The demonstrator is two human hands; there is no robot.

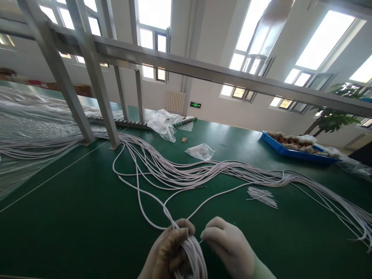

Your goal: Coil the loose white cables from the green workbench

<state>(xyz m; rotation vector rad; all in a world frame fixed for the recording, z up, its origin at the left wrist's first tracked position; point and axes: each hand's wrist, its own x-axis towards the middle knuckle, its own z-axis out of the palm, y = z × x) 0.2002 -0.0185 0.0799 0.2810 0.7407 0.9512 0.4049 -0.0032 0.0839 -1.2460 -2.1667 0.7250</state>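
Clearance on green table [72, 217]: open near left, cluttered centre and right.
Bare mat left of left hand [170, 252] and right of right hand [229, 246]. White cable run [180, 172] sprawls across centre; loose loops ahead of hands. Cut tie pile [263, 195] right-centre. Metal frame legs [95, 77] and plastic sheet [26, 128] block far left; blue tray [293, 149] far right.

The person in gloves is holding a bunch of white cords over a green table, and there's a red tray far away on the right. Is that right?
Nearly. The tray is blue, not red, as the head view shows. The rest holds: the gloved left hand grips a bunch of white cords, the right hand pinches at them, and the table is green.
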